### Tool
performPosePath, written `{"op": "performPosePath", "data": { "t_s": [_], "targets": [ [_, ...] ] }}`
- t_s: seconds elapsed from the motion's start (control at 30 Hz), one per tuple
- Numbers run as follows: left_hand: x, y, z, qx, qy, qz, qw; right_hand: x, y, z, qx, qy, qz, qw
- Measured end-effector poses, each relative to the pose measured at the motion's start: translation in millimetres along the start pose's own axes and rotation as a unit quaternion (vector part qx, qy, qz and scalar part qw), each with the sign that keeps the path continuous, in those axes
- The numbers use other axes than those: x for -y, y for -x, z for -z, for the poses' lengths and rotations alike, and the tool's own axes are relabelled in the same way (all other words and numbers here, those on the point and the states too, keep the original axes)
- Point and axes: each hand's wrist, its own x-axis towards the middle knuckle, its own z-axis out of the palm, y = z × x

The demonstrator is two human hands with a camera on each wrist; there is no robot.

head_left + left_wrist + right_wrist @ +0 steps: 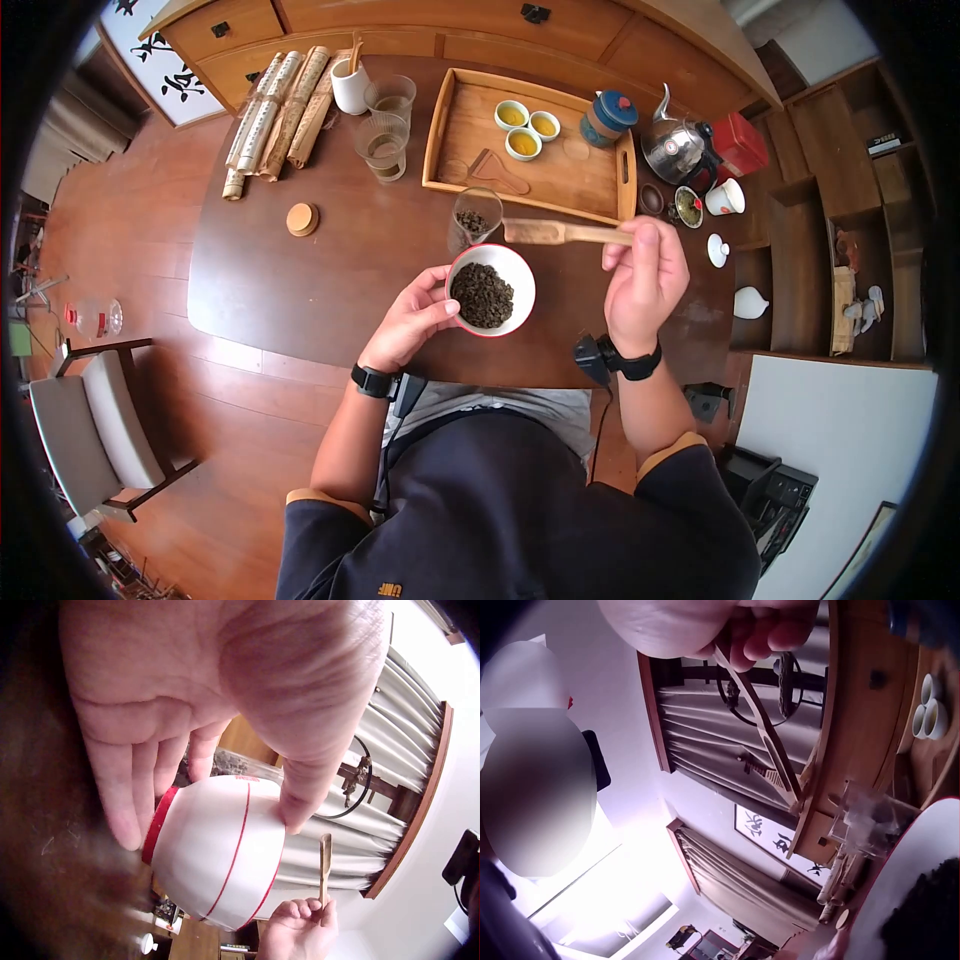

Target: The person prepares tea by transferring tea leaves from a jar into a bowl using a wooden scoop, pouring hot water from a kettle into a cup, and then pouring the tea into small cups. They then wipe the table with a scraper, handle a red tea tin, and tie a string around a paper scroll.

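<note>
My left hand (pixel 412 315) grips a white cup (pixel 525 283) with a red rim, thumb at its rim and fingers around its side and base. The cup is tilted toward me, and dark rolled tea leaves (pixel 483 295) lie inside. In my right hand (pixel 648 285), a bamboo tea scoop (pixel 540 231) is pinched by one end, pointing left above the cup. Directly behind the cup stands a clear glass (pixel 478 208) holding more dark leaves. From the left wrist view, the cup's white outside (pixel 217 855) shows a thin red line.
A wooden tray (pixel 432 150) carries three small cups of yellow tea and a blue-lidded pot (pixel 608 118). To its right are a metal kettle (pixel 675 145) and a red box (pixel 738 150). Rolled scrolls (pixel 275 115), glass cups (pixel 382 150) and a round wooden lid (pixel 301 219) lie left.
</note>
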Motion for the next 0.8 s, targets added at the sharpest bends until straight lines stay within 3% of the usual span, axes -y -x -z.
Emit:
{"op": "performPosePath", "data": {
  "t_s": [0.07,0.13,0.2,0.27,0.43,0.57,0.63,0.67,0.8],
  "targets": [
    [0,0,0,-0.003,0.000,0.002,1.000,2,12,8,0.001,0.039,-0.015,0.999],
    [-2,0,-2,-0.006,-0.002,0.006,1.000,-3,24,12,0.066,0.098,-0.017,0.993],
    [-4,-1,-3,-0.001,-0.003,0.010,1.000,-11,28,19,0.143,0.228,0.060,0.961],
    [-4,-2,-4,0.000,-0.004,0.011,1.000,-9,25,18,0.208,0.270,0.130,0.931],
    [-7,-1,-9,-0.010,-0.018,0.011,1.000,-22,25,12,0.218,0.260,0.184,0.922],
    [-7,-1,-12,-0.018,-0.033,0.014,0.999,-44,32,18,0.180,0.253,0.071,0.948],
    [-5,-2,-10,-0.020,-0.041,0.014,0.999,-63,39,20,0.130,0.182,-0.072,0.972],
    [-5,-2,-10,-0.020,-0.050,0.019,0.998,-70,41,22,0.103,0.146,-0.143,0.974],
    [-7,-3,-16,-0.016,-0.083,0.030,0.996,-90,45,25,0.096,0.062,-0.253,0.961]
  ]
}}
